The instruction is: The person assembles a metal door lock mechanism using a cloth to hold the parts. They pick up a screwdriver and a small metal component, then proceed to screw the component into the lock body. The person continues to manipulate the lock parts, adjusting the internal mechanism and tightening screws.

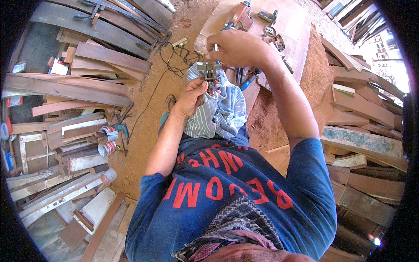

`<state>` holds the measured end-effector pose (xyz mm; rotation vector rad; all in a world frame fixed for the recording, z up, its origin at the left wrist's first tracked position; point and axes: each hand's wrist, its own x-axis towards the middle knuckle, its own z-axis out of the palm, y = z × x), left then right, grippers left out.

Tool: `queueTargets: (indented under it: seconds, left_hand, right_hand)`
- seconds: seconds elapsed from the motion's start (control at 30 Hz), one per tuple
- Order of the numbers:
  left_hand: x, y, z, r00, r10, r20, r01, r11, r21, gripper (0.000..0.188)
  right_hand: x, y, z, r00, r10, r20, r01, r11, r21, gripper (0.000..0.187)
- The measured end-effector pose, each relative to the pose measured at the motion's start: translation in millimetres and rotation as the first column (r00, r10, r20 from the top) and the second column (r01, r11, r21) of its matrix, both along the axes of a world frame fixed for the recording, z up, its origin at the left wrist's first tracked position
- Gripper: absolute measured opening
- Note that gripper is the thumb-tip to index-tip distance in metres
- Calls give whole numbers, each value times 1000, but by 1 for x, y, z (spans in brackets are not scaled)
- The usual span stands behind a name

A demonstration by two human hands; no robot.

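Observation:
My left hand (193,97) is closed around a small dark metal bracket (209,69) with crossbars, held upright over my lap. Directly above it, my right hand (235,47) is curled over a slim pale rod (216,47), which points down at the bracket's top; what kind of tool it is cannot be made out. A striped grey-blue cloth (231,107) lies bunched over my lap, beneath the bracket. Parts of the bracket's lower end are hidden by my left fingers.
Ahead, a wooden board (297,22) carries a reddish power tool (241,16) and several metal parts (269,31). Black cable (172,65) loops over the dusty floor. Timber stacks (109,59) line both sides. A teal drill (121,129) sits left, near paint cans (107,148). Sawdust (314,83) heaps at right.

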<state>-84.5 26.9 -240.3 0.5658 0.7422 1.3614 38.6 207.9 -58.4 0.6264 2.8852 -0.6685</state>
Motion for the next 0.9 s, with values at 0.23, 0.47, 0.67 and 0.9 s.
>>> queueTargets:
  seconds: [0.23,0.47,0.67,0.9]
  left_hand:
    - [2,-1,1,999,4,45,-1,999,-52,31]
    - [0,0,-5,999,-6,34,7,1000,-28,33]
    - [-2,-1,0,1000,-17,-8,17,1000,-9,37]
    - [-2,-2,-3,1000,7,20,-7,1000,20,38]
  right_hand:
    - [5,-21,31,978,94,-185,-134,966,-219,30]
    - [-8,-11,0,977,187,-104,-202,967,-154,24]
    - [-13,0,-24,971,178,-163,-176,984,25,21]
    - [9,9,-3,990,54,-127,-72,988,-137,31]
